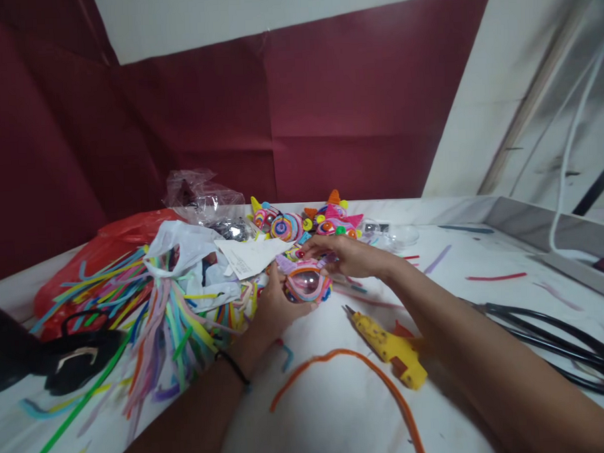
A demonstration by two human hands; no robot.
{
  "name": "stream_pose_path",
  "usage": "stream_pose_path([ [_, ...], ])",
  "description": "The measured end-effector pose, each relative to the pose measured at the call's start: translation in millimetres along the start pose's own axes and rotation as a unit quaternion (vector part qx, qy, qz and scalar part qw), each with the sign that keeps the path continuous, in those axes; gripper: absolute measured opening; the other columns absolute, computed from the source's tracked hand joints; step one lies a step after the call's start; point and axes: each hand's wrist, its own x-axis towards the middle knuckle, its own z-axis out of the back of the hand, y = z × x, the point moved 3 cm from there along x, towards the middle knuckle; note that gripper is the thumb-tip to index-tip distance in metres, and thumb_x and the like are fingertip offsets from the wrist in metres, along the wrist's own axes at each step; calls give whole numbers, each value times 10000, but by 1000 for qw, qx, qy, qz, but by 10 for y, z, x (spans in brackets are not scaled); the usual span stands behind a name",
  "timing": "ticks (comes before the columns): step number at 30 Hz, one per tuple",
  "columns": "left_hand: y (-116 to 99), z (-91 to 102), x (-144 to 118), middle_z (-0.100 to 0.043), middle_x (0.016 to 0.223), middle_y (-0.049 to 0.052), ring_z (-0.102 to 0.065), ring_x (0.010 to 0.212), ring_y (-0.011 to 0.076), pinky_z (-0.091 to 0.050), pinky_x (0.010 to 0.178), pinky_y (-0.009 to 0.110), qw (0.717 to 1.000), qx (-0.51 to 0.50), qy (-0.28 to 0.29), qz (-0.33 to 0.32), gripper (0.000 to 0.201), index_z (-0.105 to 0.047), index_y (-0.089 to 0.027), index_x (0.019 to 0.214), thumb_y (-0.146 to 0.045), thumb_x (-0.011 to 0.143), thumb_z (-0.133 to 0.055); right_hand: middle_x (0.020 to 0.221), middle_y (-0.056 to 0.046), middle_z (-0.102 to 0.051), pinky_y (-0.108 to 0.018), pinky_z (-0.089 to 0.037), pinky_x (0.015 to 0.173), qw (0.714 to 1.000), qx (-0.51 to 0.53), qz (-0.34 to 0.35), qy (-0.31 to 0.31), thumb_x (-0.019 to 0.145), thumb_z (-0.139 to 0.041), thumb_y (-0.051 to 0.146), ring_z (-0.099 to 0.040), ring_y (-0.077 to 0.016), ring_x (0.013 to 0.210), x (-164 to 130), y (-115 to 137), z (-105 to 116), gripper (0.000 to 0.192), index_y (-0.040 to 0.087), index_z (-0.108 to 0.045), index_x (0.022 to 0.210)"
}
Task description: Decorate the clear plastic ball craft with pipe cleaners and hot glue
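Both hands met on one small piece: the left hand (275, 308) cupped the pipe-cleaner coil with a clear dome (306, 284) from below and from the left side, its grip closed around the rim, while the right hand (351, 256) lay over the top edge of the piece with the fingers (315, 247) curled down onto it. The coil sat on the white counter (340, 412), directly between the two hands, a little nearer to the left palm. It was round, so it showed no long axis; the dome faced up and toward the camera.

Just to the right of the coil lay a yellow glue gun (387, 346), its nozzle pointing up-left toward the piece, closer to the right arm. An orange pipe cleaner (368, 370) curved in front of it. Left of the hands was a heap of coloured pipe cleaners (150, 306) with a white plastic bag (183, 248) and a printed paper slip (248, 255); its writing was too small to read. Behind the hands stood finished coloured coils (306, 223). Black cables (552, 346) ran along the right side.
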Motion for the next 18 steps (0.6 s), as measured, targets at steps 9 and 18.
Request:
stream_pose_path([
  [9, -52, -34, -46, -694, 1123, 103, -673, 1086, 319, -544, 929, 435, 999, 19, -26, -2, 1168, -328, -194, 1495, -284, 487, -911, 1168, -81, -729, -373, -536, 938, 1000, -5, -9, -11, 677, -593, -64, -686, -230, 1111, 14, -2, -4, 560, 211, -619, 1165],
  [18, -100, -20, -33, -716, 1083, 93, -698, 1030, 305, -559, 889, 411, 999, 21, -27, 3, 1196, -330, -209, 1494, -260, 455, -918, 1175, -114, -714, -397, -523, 966, 1000, 7, 20, -6, 730, -623, 14, -680, -235, 1121, 11, -53, -10, 481, 169, -593, 1184],
])
